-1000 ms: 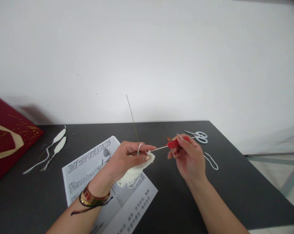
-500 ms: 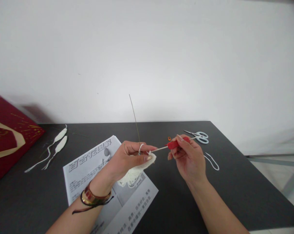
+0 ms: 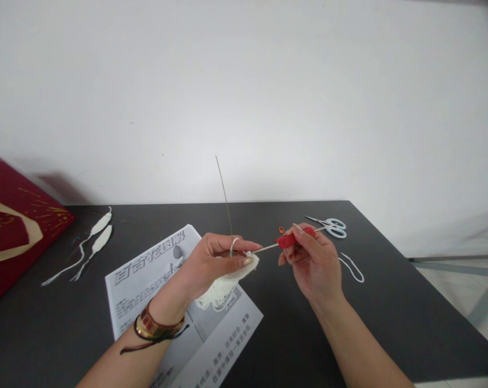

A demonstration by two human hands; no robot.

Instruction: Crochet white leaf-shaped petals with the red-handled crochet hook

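Between the thumb and fingers of my left hand is a small white crochet piece, its end showing past my thumb. White yarn loops round my left index finger, and a loose bundle of white yarn hangs below the hand. A thin wire sticks up from behind those fingers. My right hand is closed on the red grip of a crochet hook. The metal shaft points left, and its tip meets the top edge of the crochet piece.
Printed sheets lie under my left arm on the dark table. Two white crocheted petals with yarn tails and a red bag are at left. Scissors, an orange stitch marker and a white yarn piece lie at right.
Almost nothing differs. The wire's upper end has shifted very slightly right; both hands keep their hold and position.
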